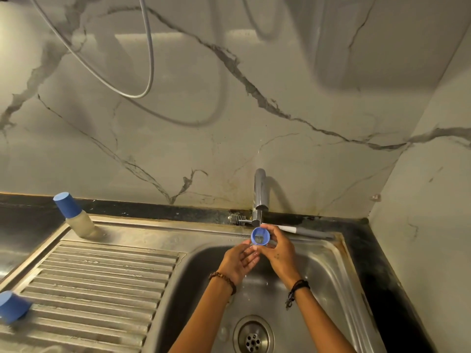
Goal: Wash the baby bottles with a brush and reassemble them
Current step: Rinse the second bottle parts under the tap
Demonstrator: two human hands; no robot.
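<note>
My right hand (276, 248) holds a blue bottle cap (260, 236) under the tap (260, 197), its open side facing me. Just below the cap, my left hand (238, 261) is cupped palm up with relaxed, wet fingers. A baby bottle (74, 215) with a blue cap stands at the back left corner of the draining board. Another blue cap (12, 307) sits at the board's left edge. A brush (300, 230) with a grey handle lies on the sink rim behind the tap, its bristle head poking out on the tap's left.
The steel sink basin (318, 289) has its drain (253, 336) near the bottom of the view. The ribbed draining board (102, 281) lies to the left. Black counter borders the sink, with marble walls behind and at right. A grey hose (150, 59) hangs overhead.
</note>
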